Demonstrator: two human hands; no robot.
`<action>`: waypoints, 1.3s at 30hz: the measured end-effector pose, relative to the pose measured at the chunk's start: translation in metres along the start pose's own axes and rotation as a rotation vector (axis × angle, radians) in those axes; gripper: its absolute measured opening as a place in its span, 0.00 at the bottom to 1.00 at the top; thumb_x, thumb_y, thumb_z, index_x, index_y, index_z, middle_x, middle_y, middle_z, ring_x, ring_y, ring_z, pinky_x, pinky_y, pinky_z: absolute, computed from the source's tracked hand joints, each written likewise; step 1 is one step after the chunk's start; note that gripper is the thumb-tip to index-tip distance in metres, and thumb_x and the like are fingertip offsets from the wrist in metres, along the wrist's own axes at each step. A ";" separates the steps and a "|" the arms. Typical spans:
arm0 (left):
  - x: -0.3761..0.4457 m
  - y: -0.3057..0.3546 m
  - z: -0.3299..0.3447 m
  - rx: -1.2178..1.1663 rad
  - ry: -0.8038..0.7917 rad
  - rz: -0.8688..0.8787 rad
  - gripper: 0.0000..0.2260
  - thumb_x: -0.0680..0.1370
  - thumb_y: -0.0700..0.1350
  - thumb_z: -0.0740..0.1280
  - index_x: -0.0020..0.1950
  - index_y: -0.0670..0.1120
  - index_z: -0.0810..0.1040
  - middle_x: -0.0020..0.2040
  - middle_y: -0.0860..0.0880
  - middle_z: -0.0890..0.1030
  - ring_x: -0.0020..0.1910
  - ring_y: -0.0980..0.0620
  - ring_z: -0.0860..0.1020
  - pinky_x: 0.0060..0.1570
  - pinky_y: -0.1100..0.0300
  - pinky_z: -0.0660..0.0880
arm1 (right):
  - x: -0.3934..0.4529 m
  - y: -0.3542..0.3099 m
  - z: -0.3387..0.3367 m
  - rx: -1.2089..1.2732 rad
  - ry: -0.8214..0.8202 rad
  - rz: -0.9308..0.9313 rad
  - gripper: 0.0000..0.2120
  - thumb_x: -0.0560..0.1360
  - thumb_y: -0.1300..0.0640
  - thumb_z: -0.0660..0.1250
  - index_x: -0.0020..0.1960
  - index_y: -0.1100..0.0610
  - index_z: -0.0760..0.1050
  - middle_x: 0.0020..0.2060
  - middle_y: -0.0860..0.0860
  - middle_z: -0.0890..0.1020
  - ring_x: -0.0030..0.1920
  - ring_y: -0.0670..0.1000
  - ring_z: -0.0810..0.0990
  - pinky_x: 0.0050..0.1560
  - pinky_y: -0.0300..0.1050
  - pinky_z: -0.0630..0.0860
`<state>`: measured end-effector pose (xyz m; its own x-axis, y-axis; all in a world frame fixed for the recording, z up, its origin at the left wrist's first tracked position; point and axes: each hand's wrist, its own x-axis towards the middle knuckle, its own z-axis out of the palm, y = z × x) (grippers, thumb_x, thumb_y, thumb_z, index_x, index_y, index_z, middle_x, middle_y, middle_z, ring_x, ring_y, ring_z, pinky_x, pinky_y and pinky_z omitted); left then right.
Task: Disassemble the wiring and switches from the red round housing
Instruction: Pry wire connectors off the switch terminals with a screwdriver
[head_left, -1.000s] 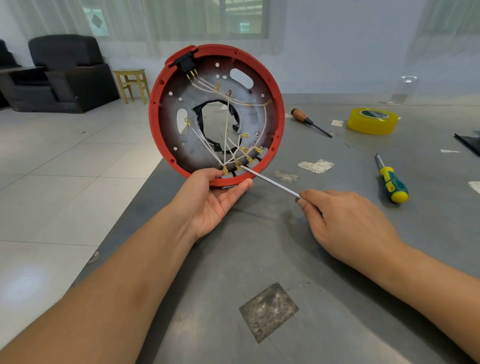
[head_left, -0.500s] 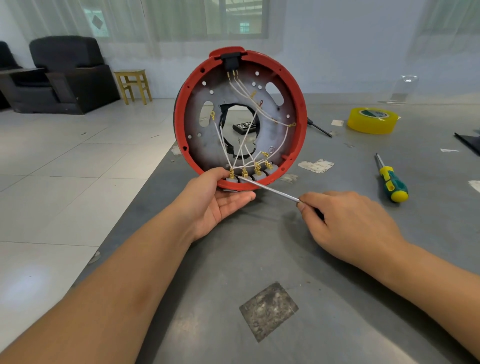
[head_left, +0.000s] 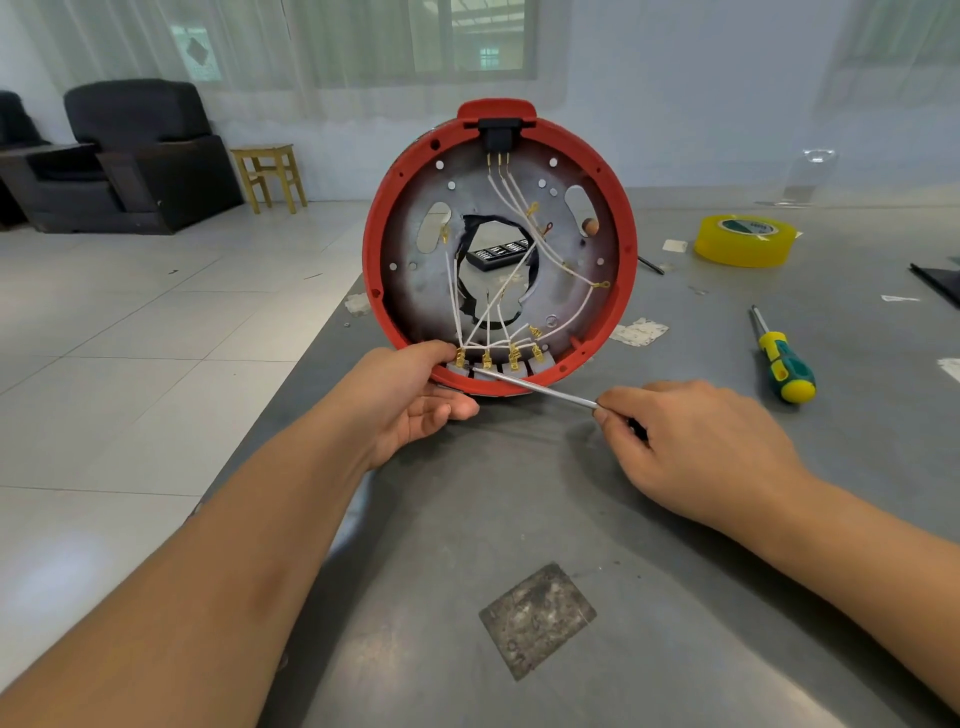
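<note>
The grey table (head_left: 675, 597) carries everything; its left edge runs near the work, w/ floor beyond. The red round housing (head_left: 376, 249) is stood on edge at the table's left side, open face turned toward the camera, prob. so the wiring inside can be reached. It is steadied at the bottom rim by the left hand (head_left: 410, 400), thumb over the rim, fingers curled underneath. White wires (head_left: 498, 296) are fanned down from the black plug block (head_left: 500, 134) at top to brass terminals (head_left: 513, 357) along the bottom. A thin screwdriver (head_left: 535, 385) is pinched in the right hand (head_left: 696, 447), tip laid against the leftmost terminal, apparently to pry it off. A green-yellow screwdriver (head_left: 784, 364) & yellow tape roll (head_left: 745, 240) are left unused, far right.
</note>
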<state>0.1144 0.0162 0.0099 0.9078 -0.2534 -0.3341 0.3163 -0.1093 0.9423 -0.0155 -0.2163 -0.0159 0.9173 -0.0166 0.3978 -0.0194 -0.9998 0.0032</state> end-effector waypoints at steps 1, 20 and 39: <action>0.000 0.001 -0.001 0.008 0.003 -0.001 0.14 0.84 0.47 0.66 0.58 0.35 0.80 0.42 0.34 0.87 0.27 0.51 0.83 0.24 0.66 0.76 | 0.000 0.001 0.001 -0.003 0.005 -0.004 0.19 0.80 0.37 0.46 0.54 0.39 0.75 0.36 0.43 0.78 0.35 0.49 0.77 0.26 0.39 0.59; 0.003 -0.003 0.002 -0.048 -0.048 -0.014 0.09 0.86 0.42 0.64 0.53 0.36 0.78 0.35 0.37 0.85 0.23 0.52 0.80 0.20 0.66 0.71 | 0.002 0.003 -0.002 -0.027 0.008 -0.011 0.19 0.80 0.38 0.46 0.53 0.40 0.74 0.35 0.44 0.77 0.32 0.48 0.72 0.25 0.40 0.59; -0.002 -0.005 0.010 -0.138 -0.050 -0.016 0.14 0.86 0.43 0.61 0.61 0.33 0.79 0.35 0.39 0.85 0.25 0.52 0.81 0.22 0.67 0.74 | 0.003 0.004 -0.006 -0.020 0.055 -0.008 0.18 0.81 0.38 0.50 0.54 0.40 0.78 0.35 0.43 0.78 0.33 0.48 0.76 0.26 0.38 0.61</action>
<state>0.1080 0.0073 0.0053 0.8885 -0.3006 -0.3466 0.3688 0.0184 0.9293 -0.0157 -0.2203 -0.0090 0.8944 -0.0074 0.4472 -0.0205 -0.9995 0.0246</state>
